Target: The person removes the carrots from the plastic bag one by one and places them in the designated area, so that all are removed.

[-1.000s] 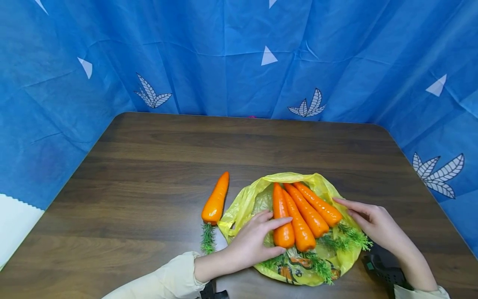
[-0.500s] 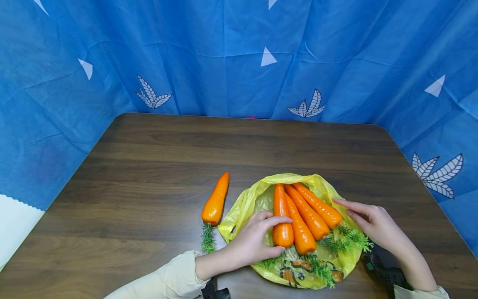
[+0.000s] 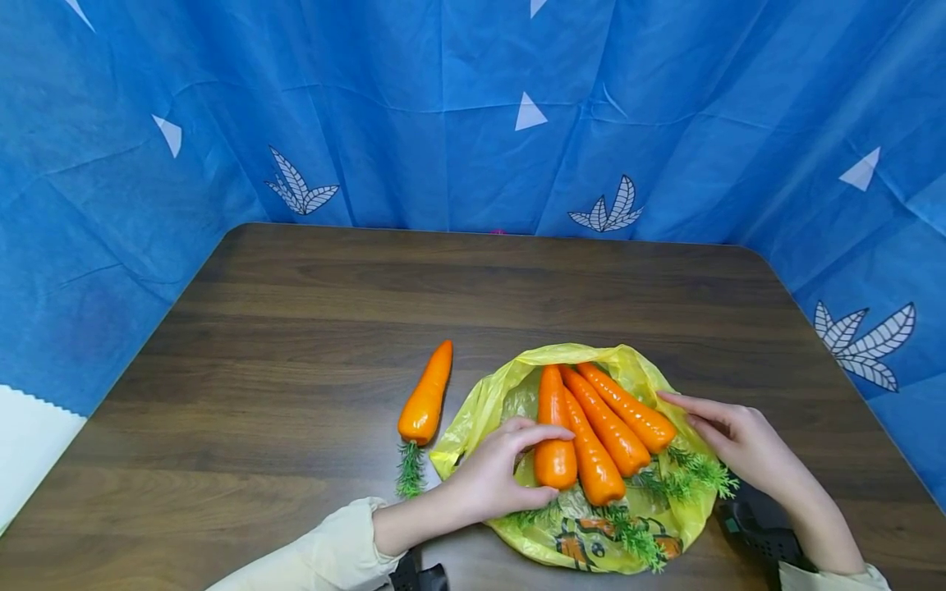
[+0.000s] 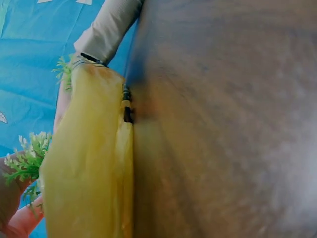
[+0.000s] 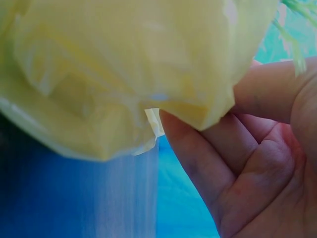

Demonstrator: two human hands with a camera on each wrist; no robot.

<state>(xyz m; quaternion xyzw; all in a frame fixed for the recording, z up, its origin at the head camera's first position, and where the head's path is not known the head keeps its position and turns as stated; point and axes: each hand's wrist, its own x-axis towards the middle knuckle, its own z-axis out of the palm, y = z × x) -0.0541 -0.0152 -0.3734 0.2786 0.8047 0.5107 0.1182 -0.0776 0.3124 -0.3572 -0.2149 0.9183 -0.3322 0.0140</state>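
A yellow plastic bag point(image 3: 473, 427) lies spread with its mouth facing up, and several orange carrots with green feathery tops rest in it. My left hand point(image 3: 498, 472) grips the leftmost carrot point(image 3: 556, 464) in the bag, fingers across its top and thumb by its thick end. On the bag's right side, my right hand point(image 3: 746, 443) holds the rim; the right wrist view shows the yellow plastic point(image 5: 124, 64) between thumb and fingers. Another carrot point(image 3: 424, 406) lies on the table left of the bag. The left wrist view mostly shows the bag's outer side point(image 4: 89, 158).
The dark wood-grain table point(image 3: 296, 345) extends beyond the bag. A blue printed cloth point(image 3: 443, 107) hangs behind and at both sides. Black wrist devices point(image 3: 761, 533) sit beneath the wrists. Green carrot tops point(image 3: 687, 474) spill over the bag's right rim.
My left hand has curled further round the leftmost carrot and shifted it slightly left, away from the carrot beside it. My right hand stays in place at the rim.
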